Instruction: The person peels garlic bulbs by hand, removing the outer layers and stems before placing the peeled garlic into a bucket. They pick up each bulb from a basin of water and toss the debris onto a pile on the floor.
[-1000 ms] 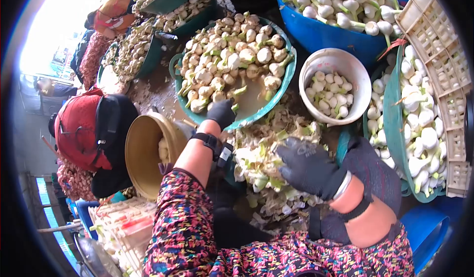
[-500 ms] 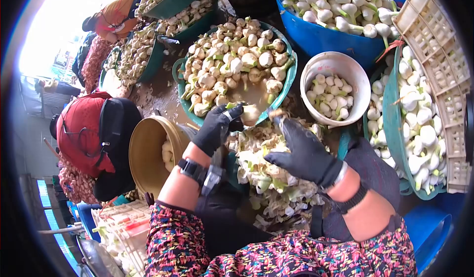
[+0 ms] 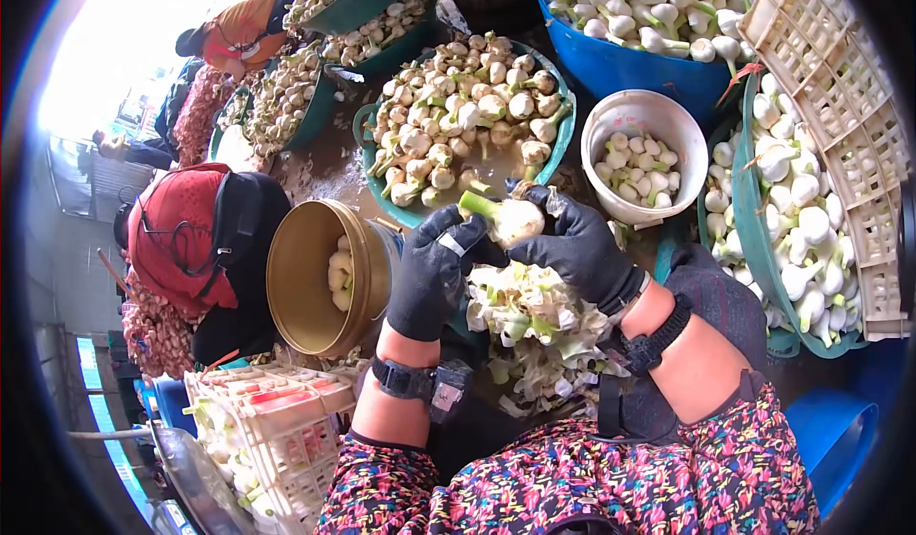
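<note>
A white garlic bulb (image 3: 518, 221) with a short green stem is between my two black-gloved hands, its stem pointing left. My left hand (image 3: 434, 266) is closed at the stem side, its fingers curled beneath the bulb. On the other side, my right hand (image 3: 580, 254) grips the bulb with bent fingers and thumb. A small brownish piece shows at the right fingertips; I cannot tell what it is. Under the hands lies a heap of garlic peelings (image 3: 525, 311). Just beyond them, a green basin (image 3: 565, 156) holds many unpeeled garlic bulbs in murky water.
A white bucket (image 3: 695, 174) of small peeled bulbs stands at right, before a blue tub (image 3: 658, 75) of clean garlic. A tan bucket (image 3: 296, 292) sits left, beside a red backpack (image 3: 181, 239). White crates (image 3: 301, 430) are at lower left. People sit at upper left.
My right hand has come in from the right and closed on the garlic bulb. My left hand has turned the bulb so its green stem shows. The view has shifted slightly.
</note>
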`<state>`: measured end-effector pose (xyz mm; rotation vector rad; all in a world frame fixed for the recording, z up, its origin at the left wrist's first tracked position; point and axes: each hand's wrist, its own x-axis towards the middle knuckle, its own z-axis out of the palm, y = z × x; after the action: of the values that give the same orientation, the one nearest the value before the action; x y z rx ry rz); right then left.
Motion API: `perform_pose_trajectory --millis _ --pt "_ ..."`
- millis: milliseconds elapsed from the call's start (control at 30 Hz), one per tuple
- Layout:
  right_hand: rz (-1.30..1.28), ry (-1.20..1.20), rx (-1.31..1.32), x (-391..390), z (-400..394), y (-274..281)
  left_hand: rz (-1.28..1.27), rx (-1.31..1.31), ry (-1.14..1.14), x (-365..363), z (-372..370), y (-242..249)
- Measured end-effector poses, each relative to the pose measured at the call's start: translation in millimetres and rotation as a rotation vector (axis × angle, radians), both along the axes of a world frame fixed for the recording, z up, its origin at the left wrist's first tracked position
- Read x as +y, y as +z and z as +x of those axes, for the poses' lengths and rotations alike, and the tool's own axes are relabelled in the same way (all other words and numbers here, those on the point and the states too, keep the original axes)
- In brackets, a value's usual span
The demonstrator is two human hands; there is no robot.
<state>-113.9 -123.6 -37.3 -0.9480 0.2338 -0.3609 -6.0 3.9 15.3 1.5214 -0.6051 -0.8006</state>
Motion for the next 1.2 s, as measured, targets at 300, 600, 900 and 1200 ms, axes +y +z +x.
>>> perform_pose_trajectory --millis 300,600,900,1200 --pt "-0.060 -0.005 -0.049 -2.4 4.6 0.9 -0.051 0.050 0.020 -1.6 5.8 -8.8" --pt "-0.195 0.070 -0.049 -3.4 3.4 1.0 -0.039 0.181 -0.018 1.9 4.0 5.0" --pt "-0.066 0.044 -0.004 -0.5 -0.6 -7.0 -0.069 0.378 0.031 2.9 8.8 -8.6" --pt "0.495 0.497 0.159 -23.2 -12.4 -8.7 0.220 -0.772 -0.061 -5.0 2.9 -36.8"
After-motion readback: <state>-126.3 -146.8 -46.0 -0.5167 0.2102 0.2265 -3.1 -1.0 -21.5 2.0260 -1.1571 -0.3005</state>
